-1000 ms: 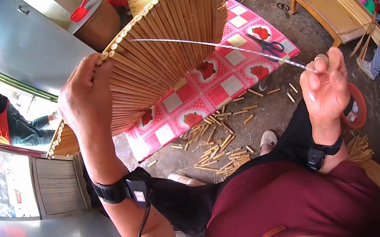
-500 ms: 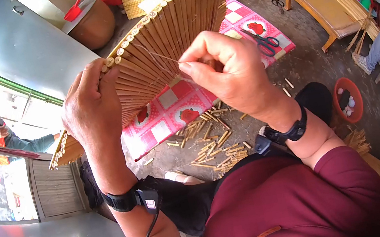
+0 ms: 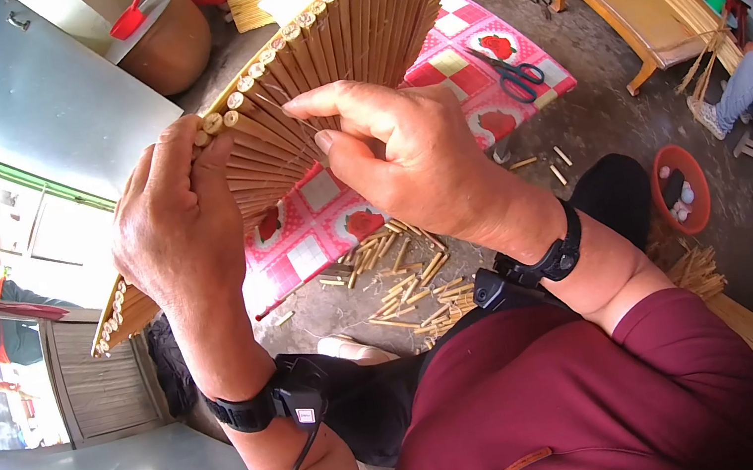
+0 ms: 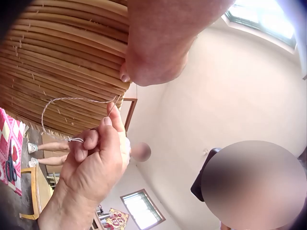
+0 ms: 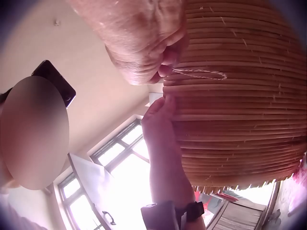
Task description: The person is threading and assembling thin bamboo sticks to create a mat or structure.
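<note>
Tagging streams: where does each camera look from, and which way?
Head: on the head, facing forward and down at the stick mat and checked cloth; left hand, right hand and maroon shirt show.
Left wrist: on that wrist, looking past the left hand at the mat and pale wall; right hand also shows.
Right wrist: on that wrist, looking past the right hand toward the window; left hand also shows.
Shared: both wrist views catch the mat and cord loop.
</note>
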`<act>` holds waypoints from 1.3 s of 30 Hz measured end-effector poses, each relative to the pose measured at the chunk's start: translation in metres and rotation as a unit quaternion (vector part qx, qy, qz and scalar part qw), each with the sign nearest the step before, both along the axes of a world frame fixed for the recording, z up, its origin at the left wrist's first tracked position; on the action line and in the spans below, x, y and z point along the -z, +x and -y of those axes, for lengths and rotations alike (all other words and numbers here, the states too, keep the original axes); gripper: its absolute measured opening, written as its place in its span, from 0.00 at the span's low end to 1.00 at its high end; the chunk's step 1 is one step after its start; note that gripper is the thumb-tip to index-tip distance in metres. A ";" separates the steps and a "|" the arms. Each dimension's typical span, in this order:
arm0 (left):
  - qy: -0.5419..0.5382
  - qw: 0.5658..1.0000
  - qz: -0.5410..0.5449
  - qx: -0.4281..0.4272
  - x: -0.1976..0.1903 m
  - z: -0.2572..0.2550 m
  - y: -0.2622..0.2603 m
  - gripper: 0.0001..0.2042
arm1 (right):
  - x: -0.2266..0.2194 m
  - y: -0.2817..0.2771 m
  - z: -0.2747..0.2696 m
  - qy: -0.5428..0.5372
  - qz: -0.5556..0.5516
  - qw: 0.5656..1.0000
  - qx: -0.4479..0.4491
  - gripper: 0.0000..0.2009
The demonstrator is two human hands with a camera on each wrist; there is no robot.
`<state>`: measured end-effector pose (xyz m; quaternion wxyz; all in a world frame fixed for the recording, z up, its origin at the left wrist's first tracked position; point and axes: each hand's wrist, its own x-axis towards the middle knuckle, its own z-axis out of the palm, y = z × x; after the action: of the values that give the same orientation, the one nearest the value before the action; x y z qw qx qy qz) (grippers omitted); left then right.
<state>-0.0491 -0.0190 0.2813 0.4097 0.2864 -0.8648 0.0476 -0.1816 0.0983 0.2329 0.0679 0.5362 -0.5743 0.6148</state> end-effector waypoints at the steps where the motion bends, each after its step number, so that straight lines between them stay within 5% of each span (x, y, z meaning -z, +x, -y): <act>1: -0.003 1.000 0.002 -0.002 0.000 -0.001 0.000 0.11 | 0.000 0.000 0.000 0.002 0.000 1.000 -0.001 0.10; 14: -0.105 0.994 0.001 0.012 0.020 -0.017 0.008 0.11 | 0.010 0.011 -0.004 -0.017 0.011 1.000 0.005 0.08; 29: -0.113 0.986 0.122 0.027 0.135 -0.086 0.043 0.18 | 0.137 0.015 -0.067 0.041 0.022 0.992 -0.117 0.12; 39: -0.112 0.990 0.076 0.026 0.119 -0.072 0.044 0.22 | 0.122 0.012 -0.055 0.058 0.011 0.985 -0.163 0.16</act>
<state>-0.0056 0.0525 0.1624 0.3732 0.2113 -0.8899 0.1555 -0.1700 0.1532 0.1108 -0.0706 0.6191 -0.5149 0.5887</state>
